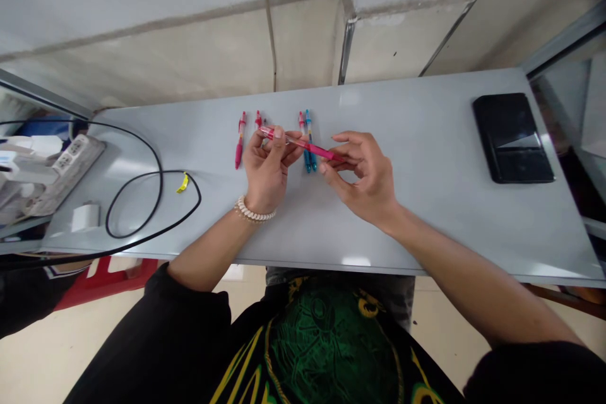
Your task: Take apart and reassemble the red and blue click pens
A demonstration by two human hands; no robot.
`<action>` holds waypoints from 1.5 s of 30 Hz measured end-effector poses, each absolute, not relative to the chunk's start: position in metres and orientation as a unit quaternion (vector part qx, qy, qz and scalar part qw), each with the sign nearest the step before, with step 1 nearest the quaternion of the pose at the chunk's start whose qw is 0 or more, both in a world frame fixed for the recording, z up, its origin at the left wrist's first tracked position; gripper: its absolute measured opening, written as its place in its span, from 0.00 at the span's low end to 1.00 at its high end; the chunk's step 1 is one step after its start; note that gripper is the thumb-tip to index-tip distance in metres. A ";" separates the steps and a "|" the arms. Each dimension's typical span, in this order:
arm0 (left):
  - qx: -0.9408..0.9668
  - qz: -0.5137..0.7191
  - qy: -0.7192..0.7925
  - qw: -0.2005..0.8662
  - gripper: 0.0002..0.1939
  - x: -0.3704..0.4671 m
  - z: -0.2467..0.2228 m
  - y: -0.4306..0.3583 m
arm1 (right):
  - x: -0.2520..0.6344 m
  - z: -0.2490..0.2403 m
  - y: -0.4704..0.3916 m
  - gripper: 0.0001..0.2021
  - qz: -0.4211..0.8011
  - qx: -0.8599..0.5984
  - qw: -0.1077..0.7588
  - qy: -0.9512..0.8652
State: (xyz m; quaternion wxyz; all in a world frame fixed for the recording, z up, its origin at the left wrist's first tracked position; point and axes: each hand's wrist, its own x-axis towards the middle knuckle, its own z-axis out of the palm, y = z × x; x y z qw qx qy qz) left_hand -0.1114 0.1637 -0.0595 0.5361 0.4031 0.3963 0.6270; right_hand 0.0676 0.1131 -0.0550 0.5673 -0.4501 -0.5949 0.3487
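Note:
A pink pen point(312, 148) is held slanting between my two hands above the table. My left hand point(269, 167) grips its clear upper part between thumb and fingers. At its pink grip end, the fingertips of my right hand point(362, 170) are closed on it. To the left lies another pink pen point(241, 140). The red top of a further pen point(258, 118) shows behind my left hand, the rest of it hidden. Just beyond the held pen, a blue pen point(309, 129) lies beside a pen with a red top point(302, 120) and is partly covered.
A black glossy device point(514, 137) lies at the right end of the table point(440, 202). On the left are a looped black cable point(158, 170) with a yellow tag, a white power strip point(71, 167) and a white adapter point(86, 217). A wall stands behind.

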 end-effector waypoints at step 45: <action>0.425 0.617 0.353 0.561 0.20 -0.112 -0.056 0.163 | 0.076 -0.052 0.119 0.29 0.386 -0.475 0.415 -0.673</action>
